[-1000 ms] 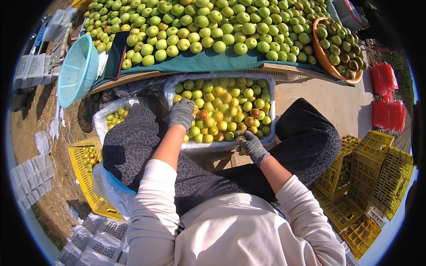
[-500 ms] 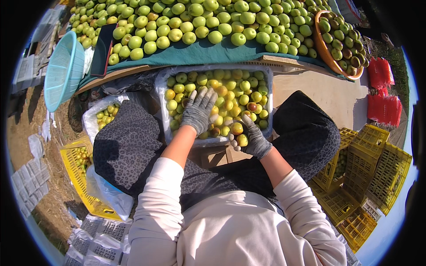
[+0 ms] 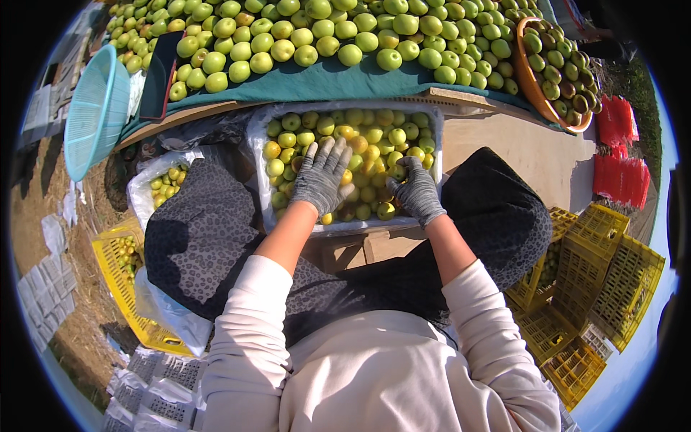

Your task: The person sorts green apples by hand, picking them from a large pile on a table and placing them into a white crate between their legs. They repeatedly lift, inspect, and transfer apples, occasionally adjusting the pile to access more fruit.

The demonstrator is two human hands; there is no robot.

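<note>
A white-lined crate point(image 3: 253, 155) of green jujubes, some blushed brown, sits between my knees. My left hand point(image 3: 321, 176), in a grey glove, lies flat over the fruit on the left side, fingers stretched and slightly apart. At the crate's right side, my gloved right hand point(image 3: 419, 193) has its fingers bent down into the fruit. A green jujube point(image 3: 396, 172) shows between its thumb and index finger; whatever lies under the palm is hidden.
Beyond the crate, a big heap of jujubes point(image 3: 317, 32) covers a green cloth point(image 3: 302, 88), with a dark phone-like slab point(image 3: 160, 75) on it. A blue basket point(image 3: 93, 115) stands left, an orange basket point(image 3: 529, 79) right. Yellow crates point(image 3: 626, 288) are stacked at right.
My right hand has let go of the brownish jujubes it held near the crate's front edge and turned over, reaching down among the fruit. My left hand stays spread on the jujubes.
</note>
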